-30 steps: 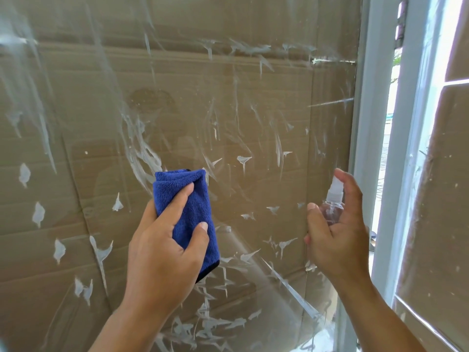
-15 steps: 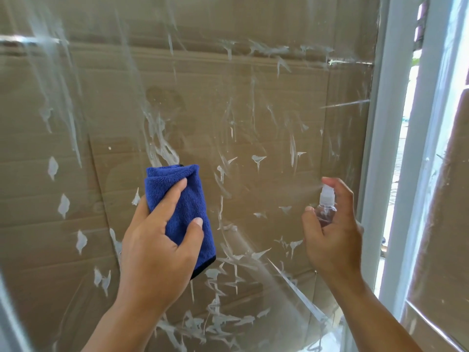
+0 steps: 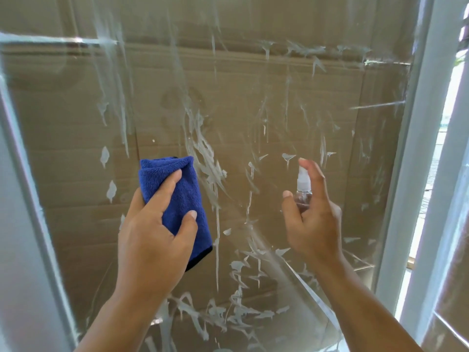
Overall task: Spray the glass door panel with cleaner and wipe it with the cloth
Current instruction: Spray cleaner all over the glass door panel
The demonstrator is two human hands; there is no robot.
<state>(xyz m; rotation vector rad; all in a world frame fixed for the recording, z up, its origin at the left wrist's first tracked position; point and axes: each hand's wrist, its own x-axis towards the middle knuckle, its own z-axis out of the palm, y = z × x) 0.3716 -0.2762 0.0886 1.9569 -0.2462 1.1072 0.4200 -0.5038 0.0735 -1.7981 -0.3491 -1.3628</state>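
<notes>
1. Glass door panel [image 3: 253,97] fills the view in front of the person, with brown cardboard [image 3: 76,224] behind it and white smears and drips over most of its surface.
2. Compared with a second ago, the right hand [image 3: 313,219] with the spray bottle [image 3: 303,189] is now nearer to the panel's middle; I judge the spraying goes on.
3. This hand's fingers are curled round the bottle, with the forefinger on the pump head.
4. Left hand [image 3: 154,237] grips the folded blue cloth [image 3: 177,199] against the glass; wiping seems not finished.
5. The bottle is clear; how much cleaner is inside, I cannot tell.
</notes>
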